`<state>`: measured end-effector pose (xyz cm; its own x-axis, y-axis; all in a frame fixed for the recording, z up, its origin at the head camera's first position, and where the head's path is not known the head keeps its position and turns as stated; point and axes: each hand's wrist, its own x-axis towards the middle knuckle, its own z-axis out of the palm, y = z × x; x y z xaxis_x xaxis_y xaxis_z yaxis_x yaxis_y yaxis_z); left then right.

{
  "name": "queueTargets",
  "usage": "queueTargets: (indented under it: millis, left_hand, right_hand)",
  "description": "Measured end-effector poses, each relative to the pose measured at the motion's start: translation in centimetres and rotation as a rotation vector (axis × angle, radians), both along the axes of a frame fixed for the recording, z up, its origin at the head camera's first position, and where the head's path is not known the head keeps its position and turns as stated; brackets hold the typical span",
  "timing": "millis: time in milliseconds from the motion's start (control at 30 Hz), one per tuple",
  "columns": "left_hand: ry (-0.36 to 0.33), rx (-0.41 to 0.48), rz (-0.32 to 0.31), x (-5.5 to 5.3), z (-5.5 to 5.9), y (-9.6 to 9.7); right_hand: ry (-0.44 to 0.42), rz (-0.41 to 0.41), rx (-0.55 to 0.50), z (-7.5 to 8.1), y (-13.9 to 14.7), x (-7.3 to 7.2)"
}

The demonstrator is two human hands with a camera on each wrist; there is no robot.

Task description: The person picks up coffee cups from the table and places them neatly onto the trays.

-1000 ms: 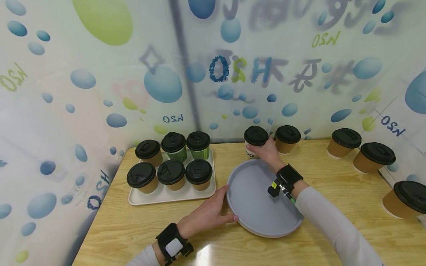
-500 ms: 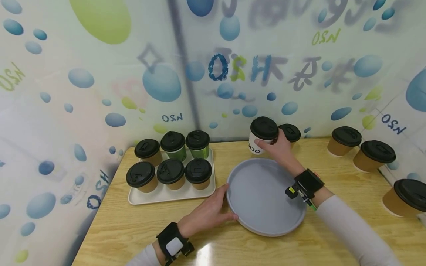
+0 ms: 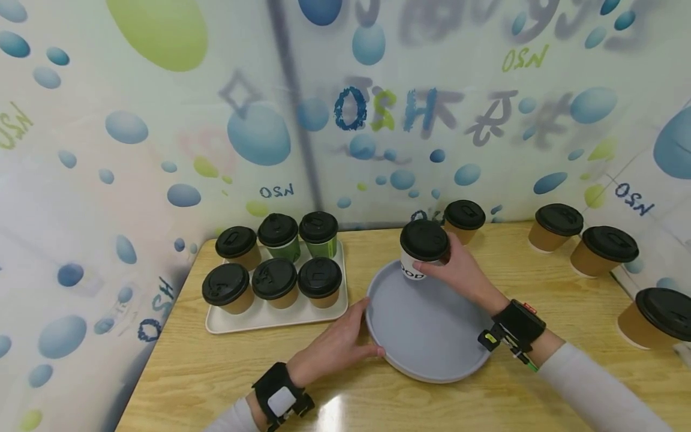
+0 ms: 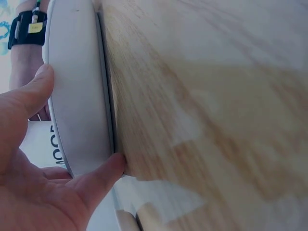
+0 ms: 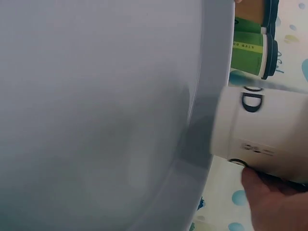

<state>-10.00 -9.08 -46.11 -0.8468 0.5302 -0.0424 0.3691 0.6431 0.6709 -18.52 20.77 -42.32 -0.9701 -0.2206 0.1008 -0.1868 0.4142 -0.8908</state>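
My right hand (image 3: 463,271) grips a white paper cup (image 3: 424,241) with a black lid and dark letters on its side. The cup is upright over the far rim of a round grey tray (image 3: 432,330). In the right wrist view the cup (image 5: 272,132) overlaps the tray's rim (image 5: 204,91), with fingers curled at its side. My left hand (image 3: 336,349) holds the tray's left edge. In the left wrist view, digits of this hand (image 4: 43,197) touch the upper rim and the lower edge of the tray's wall (image 4: 79,91).
Left of the round tray, a white rectangular tray (image 3: 251,321) bears several lidded cups, brown and green. A brown lidded cup (image 3: 463,222) stands behind my right hand. Further right are three more brown cups (image 3: 552,231). A printed wall sheet (image 3: 335,162) rises behind the table.
My right hand lifted the white cup from the table behind the tray, then brought it toward me over the tray's far rim. The left hand stayed at the tray's edge.
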Motion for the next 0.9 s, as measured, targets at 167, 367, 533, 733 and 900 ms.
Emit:
queueTargets:
  millis: [167, 367, 533, 733, 900]
  left_hand:
    - [0.004, -0.003, -0.004, 0.02, -0.01, -0.08]
    - [0.001, -0.011, -0.004, 0.00, -0.05, -0.02]
    - [0.019, -0.012, -0.010, -0.05, -0.13, 0.02]
    - [0.019, -0.014, -0.011, 0.05, -0.02, -0.01]
    - [0.006, -0.023, -0.009, 0.07, -0.01, -0.13]
  right_hand:
    - [-0.056, 0.064, 0.019, -0.08, -0.14, 0.20]
    - [-0.093, 0.106, 0.034, -0.44, -0.12, -0.02]
    - [-0.108, 0.120, 0.031, -0.65, 0.02, -0.21]
    - [-0.138, 0.129, 0.027, -0.63, 0.06, -0.17]
    - [-0.188, 0.147, 0.006, -0.34, 0.40, 0.08]
